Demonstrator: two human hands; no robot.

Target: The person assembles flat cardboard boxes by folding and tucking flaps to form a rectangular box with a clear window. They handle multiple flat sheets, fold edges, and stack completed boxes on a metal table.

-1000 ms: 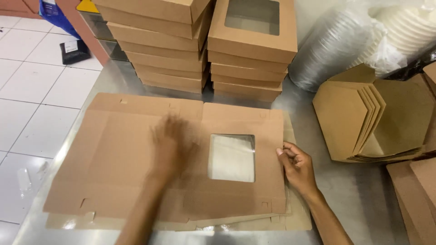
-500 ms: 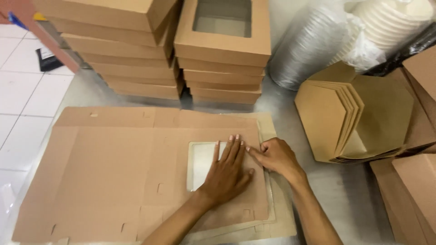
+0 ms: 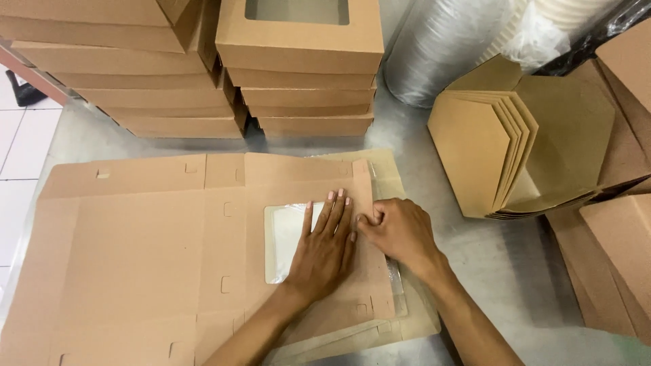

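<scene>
Fingers of the left hand now lie pressed together on the flat box blank (beside its window); the right hand has moved in, pinching the blank's edge.

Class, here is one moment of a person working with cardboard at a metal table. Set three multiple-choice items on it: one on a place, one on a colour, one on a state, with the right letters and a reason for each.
1. Where does the left hand lie?
A. on the clear window of the flat brown cardboard box blank
B. on the stacks of folded boxes
C. off the table

2. What colour are the folded window boxes stacked at the back of the metal table?
A. white
B. brown
C. blue

3. How is the box blank under the hands?
A. fully folded up
B. torn in two
C. lying flat and unfolded

Answers:
1 A, its palm and fingers spread across the window's right edge.
2 B, all are plain brown card.
3 C, its panels lie spread flat while the right hand pinches near the right-side fold.
</scene>
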